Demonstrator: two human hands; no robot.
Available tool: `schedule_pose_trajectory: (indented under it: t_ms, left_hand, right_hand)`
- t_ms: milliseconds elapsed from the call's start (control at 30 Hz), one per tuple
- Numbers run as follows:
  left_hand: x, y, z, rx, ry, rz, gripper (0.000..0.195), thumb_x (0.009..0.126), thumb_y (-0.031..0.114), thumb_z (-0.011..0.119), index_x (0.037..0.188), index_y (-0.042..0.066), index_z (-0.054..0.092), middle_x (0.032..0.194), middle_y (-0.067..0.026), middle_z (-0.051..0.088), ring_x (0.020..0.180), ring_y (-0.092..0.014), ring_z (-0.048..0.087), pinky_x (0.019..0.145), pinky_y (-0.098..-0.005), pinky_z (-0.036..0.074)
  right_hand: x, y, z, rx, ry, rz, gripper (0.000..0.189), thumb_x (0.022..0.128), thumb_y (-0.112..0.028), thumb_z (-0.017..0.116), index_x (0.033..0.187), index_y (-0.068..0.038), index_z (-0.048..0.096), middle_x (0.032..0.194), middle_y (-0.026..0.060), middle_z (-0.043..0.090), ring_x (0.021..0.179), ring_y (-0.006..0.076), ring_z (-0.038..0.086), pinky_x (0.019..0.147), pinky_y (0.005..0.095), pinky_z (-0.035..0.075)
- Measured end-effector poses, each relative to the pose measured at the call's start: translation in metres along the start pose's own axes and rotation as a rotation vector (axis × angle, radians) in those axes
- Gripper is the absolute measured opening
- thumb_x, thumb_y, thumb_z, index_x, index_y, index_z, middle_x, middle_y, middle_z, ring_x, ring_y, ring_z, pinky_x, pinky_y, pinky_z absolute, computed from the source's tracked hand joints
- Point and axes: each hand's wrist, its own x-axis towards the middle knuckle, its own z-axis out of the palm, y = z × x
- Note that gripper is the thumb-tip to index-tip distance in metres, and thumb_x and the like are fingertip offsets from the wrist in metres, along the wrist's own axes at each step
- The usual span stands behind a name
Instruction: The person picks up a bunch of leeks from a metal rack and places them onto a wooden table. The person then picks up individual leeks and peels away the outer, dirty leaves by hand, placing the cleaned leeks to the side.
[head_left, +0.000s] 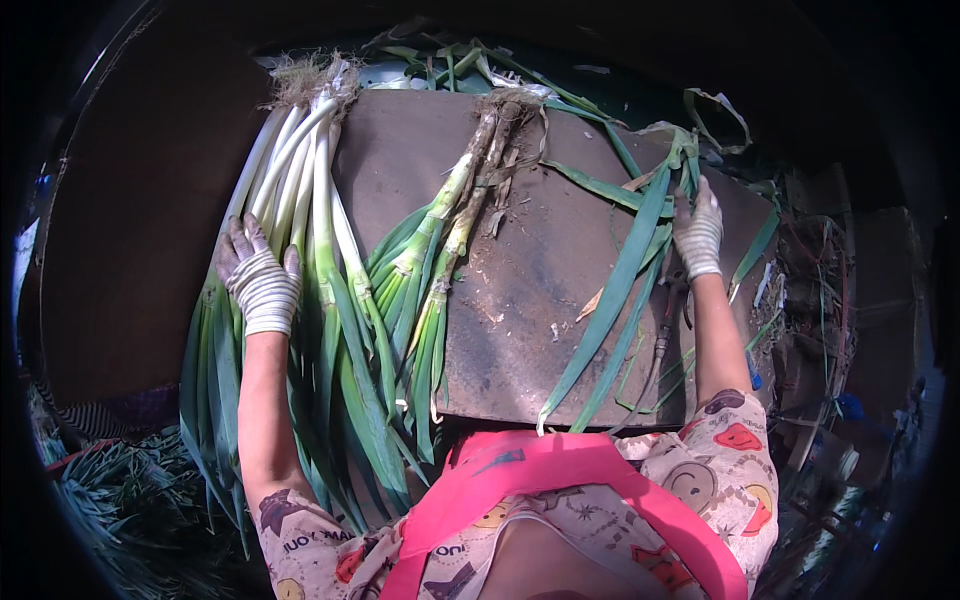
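Observation:
My left hand (260, 277), in a striped knit glove, rests palm down on a row of cleaned scallions or leeks (304, 191). Their white shanks and shaggy roots point away from me, and the green leaves hang over the near edge. To the right of these lie a few unpeeled stalks (457, 225) with brown, soiled skins. My right hand (697, 229), gloved alike, is at the far right against loose, stripped green leaves (626, 289); whether its fingers grip them is unclear. Beside that wrist lies a hose-fed tool (663, 330), apparently an air blow gun.
The brown work board (517, 315) carries dirt and skin scraps. Leaf waste (465, 67) is heaped beyond its far edge. Many green leaves (127, 502) fill the lower left. Cardboard (135, 225) stands at left, and twine (823, 300) hangs at right.

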Motion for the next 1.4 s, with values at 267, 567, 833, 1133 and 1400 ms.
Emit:
schedule_pose_trajectory:
  t_ms: [267, 567, 833, 1133, 1400]
  left_hand:
    - [-0.036, 0.169, -0.028, -0.422, -0.464, 0.18, 0.067, 0.078, 0.052, 0.076, 0.118, 0.002, 0.059, 0.115, -0.0208, 0.064, 0.11, -0.037, 0.061, 0.093, -0.05, 0.049]
    - [-0.085, 0.235, -0.137, -1.025, -0.464, 0.396, 0.048, 0.077, 0.037, 0.073, 0.109, 0.003, 0.067, 0.089, -0.0179, 0.069, 0.085, -0.035, 0.068, 0.081, -0.0436, 0.052]
    - [-0.142, 0.343, -0.121, -0.914, -0.328, 0.408, 0.068, 0.077, 0.047, 0.079, 0.126, 0.003, 0.062, 0.112, -0.0181, 0.067, 0.113, -0.038, 0.06, 0.096, -0.0447, 0.049]
    - [-0.183, 0.338, -0.094, -0.865, -0.303, 0.519, 0.044, 0.08, 0.019, 0.075, 0.12, 0.004, 0.063, 0.112, -0.0191, 0.065, 0.103, -0.039, 0.062, 0.09, -0.0462, 0.051]
    - [-0.175, 0.348, -0.105, -0.687, -0.397, 0.489, 0.05, 0.084, 0.031, 0.074, 0.125, 0.006, 0.061, 0.11, -0.0198, 0.064, 0.102, -0.037, 0.063, 0.086, -0.0465, 0.053]
  right_hand:
    - [-0.19, 0.062, 0.012, -0.235, -0.156, 0.277, 0.075, 0.088, -0.04, 0.066, 0.144, 0.003, 0.042, 0.142, 0.027, 0.048, 0.129, 0.0437, 0.048, 0.109, 0.0516, 0.038]
    - [-0.178, 0.093, -0.013, 0.149, -0.196, 0.214, 0.069, 0.071, -0.022, 0.082, 0.131, 0.0, 0.058, 0.113, 0.0245, 0.06, 0.107, 0.0405, 0.059, 0.096, 0.0454, 0.049]
    - [-0.23, 0.059, -0.05, 0.531, -0.299, -0.06, 0.072, 0.067, -0.015, 0.084, 0.133, -0.003, 0.059, 0.113, 0.0207, 0.061, 0.104, 0.0377, 0.061, 0.095, 0.0416, 0.05]
    - [-0.287, 0.041, -0.066, 0.505, -0.498, -0.309, 0.062, 0.071, -0.025, 0.08, 0.124, 0.0, 0.062, 0.11, 0.0211, 0.063, 0.105, 0.0402, 0.059, 0.094, 0.0454, 0.05]
    - [-0.281, 0.04, -0.053, 0.397, -0.54, -0.3, 0.06, 0.073, -0.031, 0.077, 0.122, 0.002, 0.063, 0.105, 0.0203, 0.064, 0.101, 0.0395, 0.06, 0.093, 0.0458, 0.05]
